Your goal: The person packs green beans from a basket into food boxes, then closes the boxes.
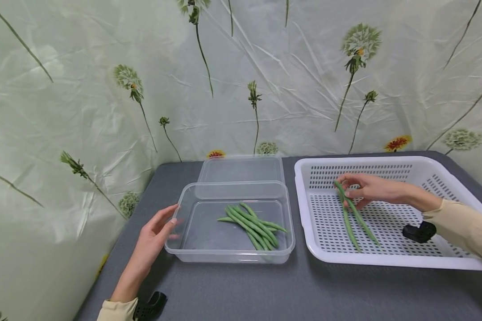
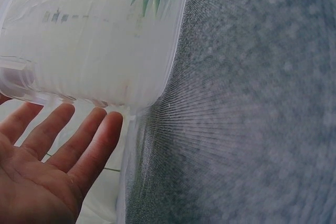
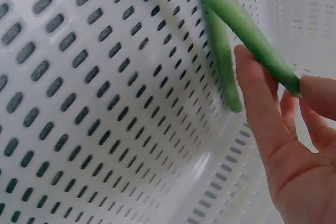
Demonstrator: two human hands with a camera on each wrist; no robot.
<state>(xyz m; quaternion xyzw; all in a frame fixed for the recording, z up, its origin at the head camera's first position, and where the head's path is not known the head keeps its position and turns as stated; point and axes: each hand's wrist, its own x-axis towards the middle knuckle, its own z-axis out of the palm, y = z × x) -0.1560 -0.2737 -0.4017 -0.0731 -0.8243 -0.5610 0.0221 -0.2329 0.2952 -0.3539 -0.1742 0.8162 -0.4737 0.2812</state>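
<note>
**Beans in a box and a basket**

Nearest the camera is the left hand (image 1: 152, 243). It lies on the grey desk (image 1: 241, 290) with its fingers straight and loose, holding nothing. The fingertips (image 2: 110, 124) touch the left end of a clear box (image 1: 230, 221). Just below that wrist sits a small black strap (image 1: 152, 305).

The clear box stands in the middle of the desk. Inside it lies a little pile of green beans (image 1: 253, 225), close to its right side. Behind the box, touching its back rim, lies the clear lid (image 1: 241, 169), flat on the desk.

Right of the box, just beside it, is a white basket (image 1: 305, 209) full of small holes. The right hand (image 1: 365, 189) is inside the basket, near the back. Its thumb and fingers pinch one end of a long bean (image 1: 355, 211). The close view shows the bean (image 3: 236, 19) slanting off from the fingertips (image 3: 315, 90) over the holes. A second bean (image 1: 348, 227) lies just beside it, and the two cross near the hand. I cannot tell if the hand holds that one too. A black strap (image 1: 419, 232) shows at the right wrist, over the basket floor.
</note>
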